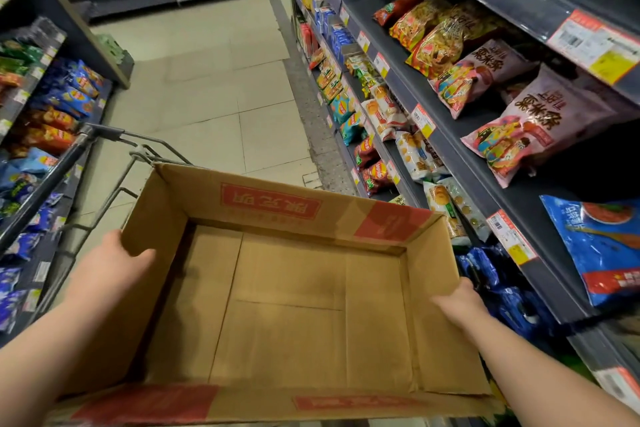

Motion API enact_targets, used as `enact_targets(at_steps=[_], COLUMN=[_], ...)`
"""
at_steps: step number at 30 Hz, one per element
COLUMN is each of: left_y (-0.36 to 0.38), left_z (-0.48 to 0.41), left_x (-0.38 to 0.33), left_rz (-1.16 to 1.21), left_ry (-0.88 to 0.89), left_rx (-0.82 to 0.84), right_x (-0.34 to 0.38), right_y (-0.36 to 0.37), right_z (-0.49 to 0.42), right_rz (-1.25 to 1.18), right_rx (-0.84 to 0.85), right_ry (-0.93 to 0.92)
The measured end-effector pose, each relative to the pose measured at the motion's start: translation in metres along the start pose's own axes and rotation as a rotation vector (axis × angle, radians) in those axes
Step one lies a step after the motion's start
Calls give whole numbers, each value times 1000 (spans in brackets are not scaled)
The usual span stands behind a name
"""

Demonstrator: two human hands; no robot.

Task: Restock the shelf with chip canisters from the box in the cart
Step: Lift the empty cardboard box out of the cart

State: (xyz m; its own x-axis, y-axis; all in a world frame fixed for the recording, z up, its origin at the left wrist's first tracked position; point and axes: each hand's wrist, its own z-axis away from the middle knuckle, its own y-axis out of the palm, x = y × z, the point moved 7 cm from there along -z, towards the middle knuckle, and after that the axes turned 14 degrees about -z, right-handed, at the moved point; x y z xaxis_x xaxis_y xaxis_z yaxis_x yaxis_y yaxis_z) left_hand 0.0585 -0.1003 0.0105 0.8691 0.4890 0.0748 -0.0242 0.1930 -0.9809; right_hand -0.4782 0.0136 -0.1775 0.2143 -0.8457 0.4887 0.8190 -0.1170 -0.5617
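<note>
While the open cardboard box [287,305] is over the wire cart [100,134], the left hand [117,263] and right hand [460,302] grip its opposite side walls.

Gripped on both sides: a tan box [166,204], stamped with red printed panels. Past the left hand [114,263], grey cart [104,131]; beside the right hand [457,302], dark blue packets [485,270], above them pink bags [540,128].

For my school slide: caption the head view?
Left hand and right hand hold an empty box beside snack shelves.
</note>
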Motion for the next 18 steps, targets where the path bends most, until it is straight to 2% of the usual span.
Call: enact_targets(at_steps=[9,18], left_y=[-28,-69], left_z=[5,16], left_x=[11,20], left_rz=[93,319], left_ry=[48,178], left_rx=[-17,-72], right_x=[30,36], right_y=[-38,-94], right_z=[56,145], right_rz=[31,-55], right_rx=[-96,-312], right_ry=[-81,-158])
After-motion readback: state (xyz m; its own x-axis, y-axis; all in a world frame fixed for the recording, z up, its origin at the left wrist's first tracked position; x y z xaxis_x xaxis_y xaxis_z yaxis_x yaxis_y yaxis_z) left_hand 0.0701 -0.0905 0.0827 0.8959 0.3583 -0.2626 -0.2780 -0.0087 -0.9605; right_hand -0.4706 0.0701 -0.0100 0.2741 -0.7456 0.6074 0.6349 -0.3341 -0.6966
